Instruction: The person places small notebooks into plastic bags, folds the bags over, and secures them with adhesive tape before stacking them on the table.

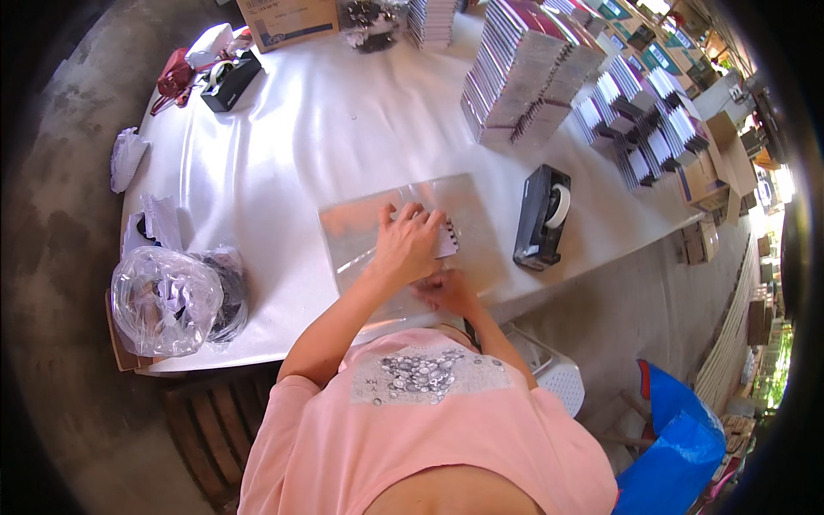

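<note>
My left hand [408,245] lies over a small spiral-bound notebook [449,241], fingers spread and slightly bent. Only the notebook's right end shows, with white pages and black rings. Beneath it, a clear plastic sheet or bag [350,225] is spread flat on the table. Close below, my right hand [448,290] is curled near the notebook's near side. Its fingers are partly hidden, and whatever is between them cannot be made out. To the right of both hands stands a black tape dispenser [534,225] with a roll of clear tape.
White cloth covers the table [283,154]. Tall notebook stacks [515,77] rise at the far right, with shorter stacks [635,120] beyond. A second tape dispenser [230,83] and a cardboard box [292,19] stand far left. Crumpled clear plastic [163,300] fills the near left corner.
</note>
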`<state>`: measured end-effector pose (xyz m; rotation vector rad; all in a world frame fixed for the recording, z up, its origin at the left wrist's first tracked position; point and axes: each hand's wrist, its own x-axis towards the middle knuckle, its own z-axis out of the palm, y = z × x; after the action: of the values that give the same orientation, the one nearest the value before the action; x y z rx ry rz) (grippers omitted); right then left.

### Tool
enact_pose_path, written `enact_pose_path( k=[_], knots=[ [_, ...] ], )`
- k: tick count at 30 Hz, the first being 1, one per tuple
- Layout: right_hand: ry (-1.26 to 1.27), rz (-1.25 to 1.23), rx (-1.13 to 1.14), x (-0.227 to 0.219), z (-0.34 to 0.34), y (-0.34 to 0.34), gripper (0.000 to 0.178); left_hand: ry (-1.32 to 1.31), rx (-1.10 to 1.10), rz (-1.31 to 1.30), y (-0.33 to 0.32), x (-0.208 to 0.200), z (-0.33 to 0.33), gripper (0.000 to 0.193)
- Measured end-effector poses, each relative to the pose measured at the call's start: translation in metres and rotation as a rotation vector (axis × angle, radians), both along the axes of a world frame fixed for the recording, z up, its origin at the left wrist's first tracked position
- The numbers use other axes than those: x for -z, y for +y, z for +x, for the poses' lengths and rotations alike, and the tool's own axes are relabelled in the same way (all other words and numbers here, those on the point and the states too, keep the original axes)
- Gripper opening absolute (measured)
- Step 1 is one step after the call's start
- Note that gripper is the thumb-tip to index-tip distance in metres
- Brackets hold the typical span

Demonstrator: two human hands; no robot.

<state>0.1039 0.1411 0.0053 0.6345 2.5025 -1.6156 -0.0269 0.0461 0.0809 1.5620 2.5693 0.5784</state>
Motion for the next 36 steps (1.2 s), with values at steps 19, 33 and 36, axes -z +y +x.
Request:
enact_pose_path(
  k=[19, 33, 36],
  knots=[
    [0.652, -0.712, -0.054, -0.02, -0.012, 0.027, 0.116, -1.633, -0.195, 1.558, -0.03, 0.017, 0.02, 0.09],
    [0.396, -0.315, -0.156, -0.009, -0.007, 0.063, 0.097, -0.729, -0.15, 0.338, -0.051, 0.064, 0.023, 0.086],
    [0.512, -0.211, -0.116, -0.046, 0.002, 0.064, 0.097, -0.579, -0.2, 0.683, -0.045, 0.041, 0.026, 0.091]
  ],
)
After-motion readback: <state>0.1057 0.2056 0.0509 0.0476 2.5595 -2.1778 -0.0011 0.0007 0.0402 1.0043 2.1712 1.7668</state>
